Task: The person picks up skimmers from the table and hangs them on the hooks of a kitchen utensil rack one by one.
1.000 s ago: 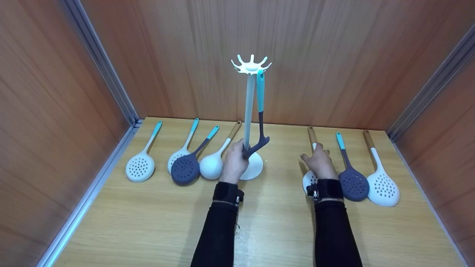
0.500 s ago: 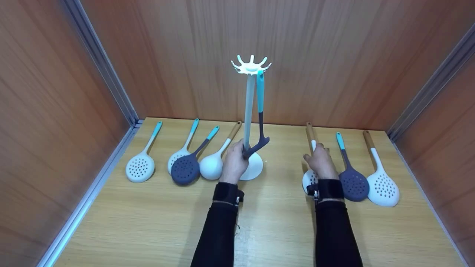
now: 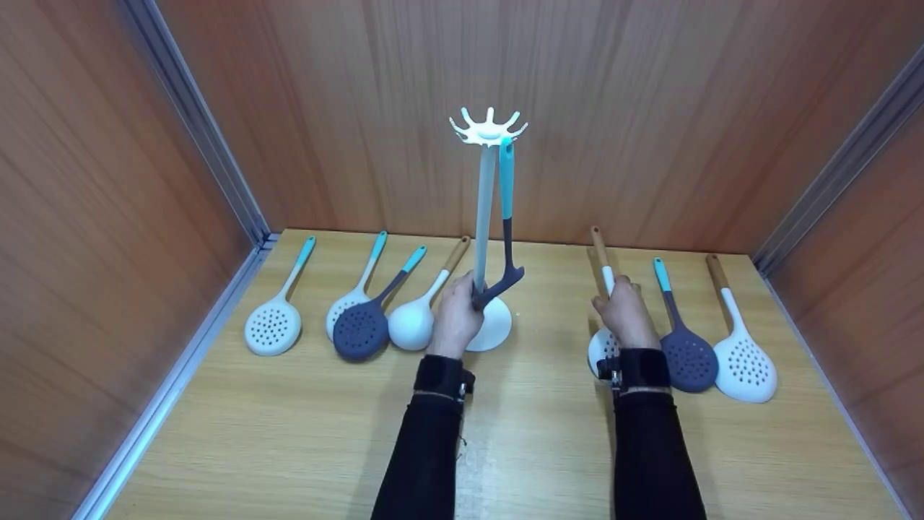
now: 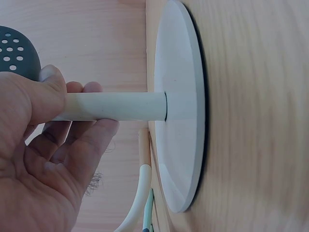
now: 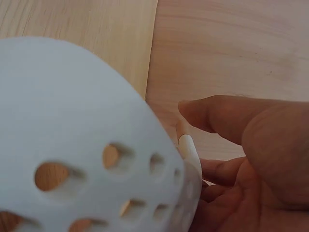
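My left hand grips the pole of a white utensil stand, low down above its round base. A dark skimmer with a turquoise handle hangs from the stand's pronged top, its perforated head beside my thumb. On the right, my right hand has its fingers round the neck of a white skimmer with a brown handle, partly hidden under the hand. That handle tilts up off the table. In the right wrist view, the thumb stands apart from the neck.
Left of the stand lie two white skimmers, a dark skimmer overlapping one of them, and a white ladle. Beyond my right hand lie a dark slotted turner and a white slotted turner. Wooden panels enclose the table.
The white skimmer's brown handle has tilted upward and slightly left, and my right thumb and fingers have drawn in around its neck. The left hand and stand have stayed put.
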`<state>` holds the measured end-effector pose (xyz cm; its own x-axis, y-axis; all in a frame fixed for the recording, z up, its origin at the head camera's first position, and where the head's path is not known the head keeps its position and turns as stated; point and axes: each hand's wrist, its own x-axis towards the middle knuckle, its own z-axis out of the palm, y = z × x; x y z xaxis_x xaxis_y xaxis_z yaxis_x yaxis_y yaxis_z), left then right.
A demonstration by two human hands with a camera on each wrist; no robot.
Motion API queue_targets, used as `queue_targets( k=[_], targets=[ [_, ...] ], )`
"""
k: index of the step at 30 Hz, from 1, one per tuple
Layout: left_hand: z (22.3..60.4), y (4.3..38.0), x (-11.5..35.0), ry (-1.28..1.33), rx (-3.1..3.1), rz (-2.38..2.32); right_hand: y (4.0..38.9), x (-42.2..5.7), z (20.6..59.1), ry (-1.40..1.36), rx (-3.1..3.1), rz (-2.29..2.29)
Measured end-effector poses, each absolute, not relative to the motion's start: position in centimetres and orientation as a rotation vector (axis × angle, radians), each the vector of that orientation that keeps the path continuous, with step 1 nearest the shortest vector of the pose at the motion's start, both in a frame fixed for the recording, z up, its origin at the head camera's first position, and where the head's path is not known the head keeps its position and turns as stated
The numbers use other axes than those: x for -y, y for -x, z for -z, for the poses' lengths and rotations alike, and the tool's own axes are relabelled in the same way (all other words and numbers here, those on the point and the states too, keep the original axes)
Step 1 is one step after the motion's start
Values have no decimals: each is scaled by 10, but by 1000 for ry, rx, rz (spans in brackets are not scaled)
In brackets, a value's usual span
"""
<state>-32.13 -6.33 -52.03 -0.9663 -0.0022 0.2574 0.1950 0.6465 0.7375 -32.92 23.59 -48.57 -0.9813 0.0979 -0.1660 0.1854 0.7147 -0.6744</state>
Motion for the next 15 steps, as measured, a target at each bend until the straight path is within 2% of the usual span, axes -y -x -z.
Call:
queue_targets(
  k=[15],
  targets=[
    [522, 322, 63, 167, 2625, 1203, 328, -233, 479, -161, -2936, 1129]
  ],
)
